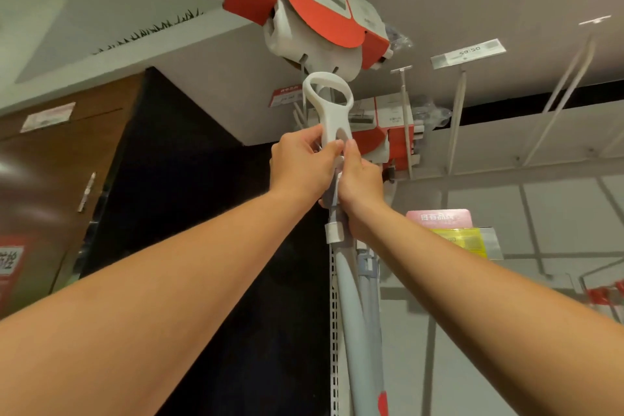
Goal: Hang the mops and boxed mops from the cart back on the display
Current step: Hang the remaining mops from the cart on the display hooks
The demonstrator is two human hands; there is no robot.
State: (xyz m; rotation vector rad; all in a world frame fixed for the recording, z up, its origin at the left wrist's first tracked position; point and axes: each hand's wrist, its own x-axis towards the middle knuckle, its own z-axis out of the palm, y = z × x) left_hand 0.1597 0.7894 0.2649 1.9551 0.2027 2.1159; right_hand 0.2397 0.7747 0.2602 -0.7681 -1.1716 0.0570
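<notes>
A shop aisle is being viewed from below: a grey ceiling soffit, a brown door [50, 179] at the left, and a pale back wall fitted with long display hooks [459, 111], 1 of them carrying a price tag [467, 52]. The mop [287, 34] is being held up overhead, head uppermost. Its red card sleeve [250, 0] is being raised close under the soffit, and its grey shaft [349, 307] is running down past a perforated upright [334, 314].

The base of the white loop lever [327, 101] is being pinched by the curled fingers of the left hand [304, 162]. The shaft just beneath is being wrapped by the right hand [359, 179], thumb pressed up against the loop. The 2 hands are touching, probably so that the top-heavy mop is being steadied and steered from 1 spot.

Another red-sleeved mop [388, 135] is hanging just behind the hands, so the held mop is judged to be being lifted toward that row. Which hook is being aimed at cannot be told. The cart is not being shown.
</notes>
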